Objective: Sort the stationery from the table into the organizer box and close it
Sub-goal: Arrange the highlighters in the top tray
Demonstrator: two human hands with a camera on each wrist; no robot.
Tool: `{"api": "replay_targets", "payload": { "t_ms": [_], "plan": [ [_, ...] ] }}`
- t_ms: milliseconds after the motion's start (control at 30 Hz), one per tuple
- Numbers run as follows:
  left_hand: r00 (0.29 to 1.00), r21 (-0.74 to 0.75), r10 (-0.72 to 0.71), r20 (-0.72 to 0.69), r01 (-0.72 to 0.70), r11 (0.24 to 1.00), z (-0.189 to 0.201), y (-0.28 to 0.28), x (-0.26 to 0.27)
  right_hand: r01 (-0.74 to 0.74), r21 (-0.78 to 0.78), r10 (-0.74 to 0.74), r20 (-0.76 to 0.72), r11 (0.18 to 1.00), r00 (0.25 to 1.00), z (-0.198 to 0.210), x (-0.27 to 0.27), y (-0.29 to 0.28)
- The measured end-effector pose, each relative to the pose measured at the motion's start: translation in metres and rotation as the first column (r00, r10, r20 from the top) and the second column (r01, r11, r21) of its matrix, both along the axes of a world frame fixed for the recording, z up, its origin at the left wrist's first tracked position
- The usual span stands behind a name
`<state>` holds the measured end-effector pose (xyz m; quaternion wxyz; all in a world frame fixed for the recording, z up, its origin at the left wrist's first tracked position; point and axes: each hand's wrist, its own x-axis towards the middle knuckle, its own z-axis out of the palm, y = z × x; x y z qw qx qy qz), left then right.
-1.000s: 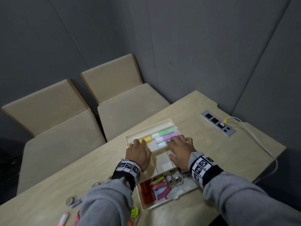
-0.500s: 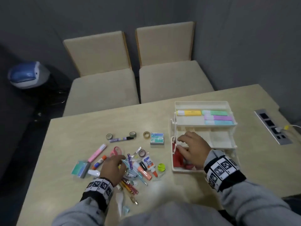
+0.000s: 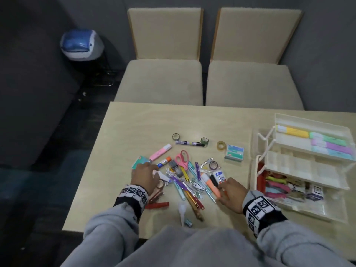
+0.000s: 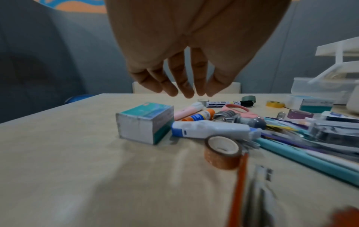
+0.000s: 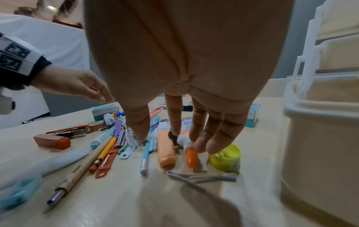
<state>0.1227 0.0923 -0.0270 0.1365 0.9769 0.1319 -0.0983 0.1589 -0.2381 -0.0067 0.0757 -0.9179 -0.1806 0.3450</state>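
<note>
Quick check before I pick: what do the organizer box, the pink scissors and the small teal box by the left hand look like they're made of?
Organizer box: looks like cream plastic, semi-gloss, with thin moulded walls and hinge arms. Pink scissors: the handles look like smooth plastic; the blades are mostly buried in the pile, so I can't tell. Small teal box: probably printed cardboard, with sharp folded edges and a flat pale side panel.

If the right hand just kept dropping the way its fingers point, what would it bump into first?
Most likely the glue bottle with the orange cap: the right hand hangs open just over it, fingertips nearly touching. The orange highlighter lies just beside it.
</note>
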Motion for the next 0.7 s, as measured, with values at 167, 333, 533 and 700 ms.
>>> {"api": "replay_targets", "payload": {
  "t_ms": [167,333,533,700],
  "plan": [
    [0.995,0.122,-0.083,-0.048,0.089,0.989,0.005,0.005,0.056,0.170,0.004,-0.170,-0.015,0.986,0.985,0.000,-0.021,-0.011],
    [0.925,0.230,-0.129,-0.358,0.221,0.948,-0.001,0.006,0.090,0.307,-0.005,-0.307,-0.001,0.952,0.952,0.007,-0.038,-0.033],
    [0.974,0.158,-0.126,-0.188,0.156,0.975,-0.016,0.012,0.089,0.412,0.014,-0.412,-0.019,0.911,0.911,0.011,-0.052,-0.040],
    [0.995,-0.111,-0.046,0.084,0.055,0.992,-0.004,0.015,0.079,0.368,0.072,-0.371,0.034,0.927,0.928,0.013,-0.051,-0.023]
  ]
}}
